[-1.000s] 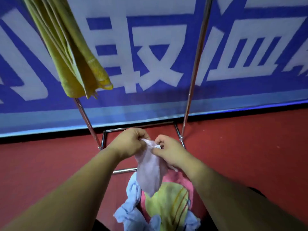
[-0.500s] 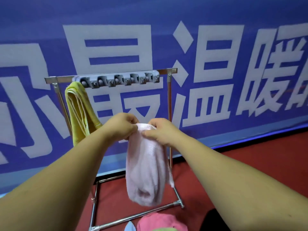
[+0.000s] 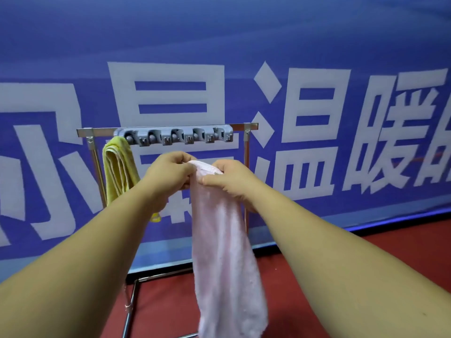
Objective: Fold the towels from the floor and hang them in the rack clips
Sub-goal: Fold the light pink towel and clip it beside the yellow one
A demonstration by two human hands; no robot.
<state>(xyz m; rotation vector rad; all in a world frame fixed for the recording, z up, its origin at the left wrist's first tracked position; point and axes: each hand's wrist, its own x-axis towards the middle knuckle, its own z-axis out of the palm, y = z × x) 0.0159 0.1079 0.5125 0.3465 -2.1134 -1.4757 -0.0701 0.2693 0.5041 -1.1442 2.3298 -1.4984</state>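
Observation:
A folded pale pink towel [image 3: 223, 250] hangs straight down from both my hands. My left hand [image 3: 168, 173] and my right hand [image 3: 228, 180] pinch its top fold side by side, a little below the grey clip strip [image 3: 175, 136] on the metal rack's top bar [image 3: 244, 126]. A yellow towel [image 3: 119, 172] hangs folded from the leftmost clip. The other clips on the strip hold nothing.
The chrome rack stands on a red floor [image 3: 390, 250] against a blue banner with large white characters [image 3: 317, 118]. Its right upright [image 3: 246, 152] is just behind my right hand, and its base tubes [image 3: 130, 311] lie below my left forearm.
My view has risen from the floor pile to the rack's top. Both hands have lifted the pink towel up toward the clip strip, and it now hangs long and folded.

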